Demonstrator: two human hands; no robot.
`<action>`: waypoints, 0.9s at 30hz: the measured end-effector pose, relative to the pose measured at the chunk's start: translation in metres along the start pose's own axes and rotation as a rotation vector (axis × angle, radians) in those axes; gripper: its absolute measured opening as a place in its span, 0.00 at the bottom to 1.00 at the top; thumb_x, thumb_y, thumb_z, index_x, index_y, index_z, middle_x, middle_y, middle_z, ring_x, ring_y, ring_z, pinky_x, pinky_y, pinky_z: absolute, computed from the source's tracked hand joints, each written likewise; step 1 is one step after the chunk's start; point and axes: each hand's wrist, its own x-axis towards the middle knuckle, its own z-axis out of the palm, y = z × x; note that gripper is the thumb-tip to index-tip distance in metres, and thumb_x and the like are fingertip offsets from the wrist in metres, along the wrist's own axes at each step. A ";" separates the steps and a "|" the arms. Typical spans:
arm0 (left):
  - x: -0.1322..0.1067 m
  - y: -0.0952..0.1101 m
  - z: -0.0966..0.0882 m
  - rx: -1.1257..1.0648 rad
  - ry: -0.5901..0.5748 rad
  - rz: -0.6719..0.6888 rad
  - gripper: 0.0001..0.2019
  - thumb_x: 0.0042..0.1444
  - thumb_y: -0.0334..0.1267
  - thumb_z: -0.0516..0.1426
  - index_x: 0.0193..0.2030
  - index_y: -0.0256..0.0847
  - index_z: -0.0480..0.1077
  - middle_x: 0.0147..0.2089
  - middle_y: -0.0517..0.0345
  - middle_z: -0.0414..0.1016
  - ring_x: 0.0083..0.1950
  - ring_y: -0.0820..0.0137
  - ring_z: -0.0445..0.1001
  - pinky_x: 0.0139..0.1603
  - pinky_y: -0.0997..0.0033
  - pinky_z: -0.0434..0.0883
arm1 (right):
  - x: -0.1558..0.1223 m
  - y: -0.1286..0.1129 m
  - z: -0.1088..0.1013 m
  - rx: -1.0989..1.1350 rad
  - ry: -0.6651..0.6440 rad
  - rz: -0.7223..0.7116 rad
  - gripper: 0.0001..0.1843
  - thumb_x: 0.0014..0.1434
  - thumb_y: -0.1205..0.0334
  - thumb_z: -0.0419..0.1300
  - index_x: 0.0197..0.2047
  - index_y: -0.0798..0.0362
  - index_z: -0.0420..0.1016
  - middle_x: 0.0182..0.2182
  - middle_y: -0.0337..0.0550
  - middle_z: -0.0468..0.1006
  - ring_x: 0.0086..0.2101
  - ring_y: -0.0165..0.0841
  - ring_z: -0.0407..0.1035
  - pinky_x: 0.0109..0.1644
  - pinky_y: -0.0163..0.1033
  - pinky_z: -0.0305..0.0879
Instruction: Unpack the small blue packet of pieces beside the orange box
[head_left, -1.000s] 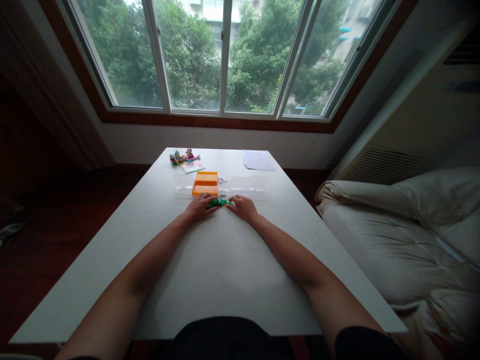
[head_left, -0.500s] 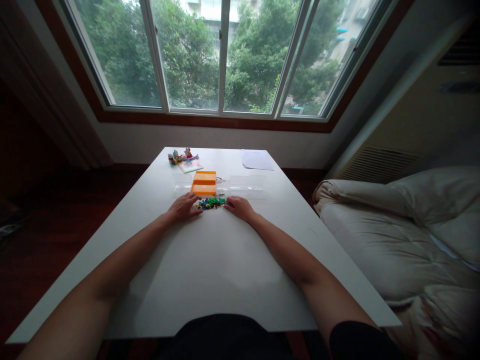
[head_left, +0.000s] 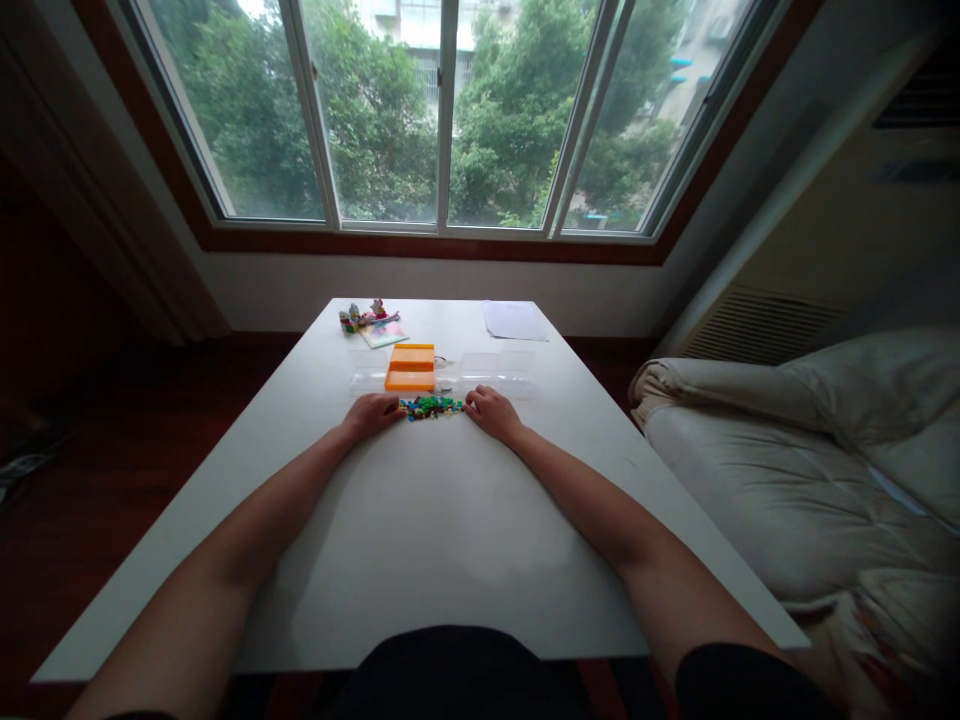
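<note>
A pile of small building blocks (head_left: pixel 433 407), mostly green with some blue, yellow and dark ones, lies in a flat heap on the white table (head_left: pixel 450 520). My left hand (head_left: pixel 372 414) is at the heap's left edge, its fingers drawn together; anything in them is hidden. At the right edge is my right hand (head_left: pixel 491 411), fingers bent and closed at the tips beside the outermost blocks. Whether a block is pinched there is too small to tell. Just behind the heap sits an orange two-part tray (head_left: pixel 410 380).
Clear plastic trays (head_left: pixel 499 372) flank the orange one. Farther back, colourful toy figures (head_left: pixel 370 315) stand beside a printed sheet (head_left: pixel 384 335) on the left, and white papers (head_left: pixel 515 321) lie on the right. A beige sofa (head_left: pixel 780 470) stands right of the table.
My left hand's spread fingers have closed together at the heap's left side. My right hand has shifted slightly right, to the heap's edge. The view has moved slightly.
</note>
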 end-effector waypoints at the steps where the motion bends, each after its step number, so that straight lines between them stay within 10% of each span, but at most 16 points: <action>1: 0.002 0.001 0.000 -0.006 0.002 -0.006 0.17 0.62 0.53 0.53 0.31 0.43 0.69 0.30 0.57 0.73 0.31 0.67 0.67 0.32 0.69 0.55 | 0.000 -0.001 -0.001 -0.001 -0.004 -0.004 0.12 0.71 0.54 0.55 0.46 0.51 0.76 0.42 0.46 0.75 0.47 0.36 0.68 0.50 0.37 0.63; 11: -0.015 0.004 -0.006 0.039 0.107 -0.092 0.24 0.62 0.60 0.53 0.51 0.43 0.74 0.50 0.48 0.74 0.51 0.57 0.70 0.52 0.60 0.66 | -0.010 -0.007 -0.010 -0.023 -0.038 -0.016 0.23 0.69 0.44 0.55 0.56 0.50 0.76 0.53 0.52 0.73 0.54 0.42 0.65 0.60 0.45 0.60; 27: -0.020 0.022 0.017 0.121 -0.153 -0.185 0.45 0.63 0.70 0.41 0.77 0.41 0.47 0.78 0.43 0.46 0.78 0.52 0.43 0.75 0.51 0.43 | -0.018 0.001 0.006 0.004 -0.362 -0.059 0.57 0.61 0.21 0.37 0.78 0.55 0.39 0.76 0.49 0.37 0.74 0.45 0.33 0.76 0.48 0.30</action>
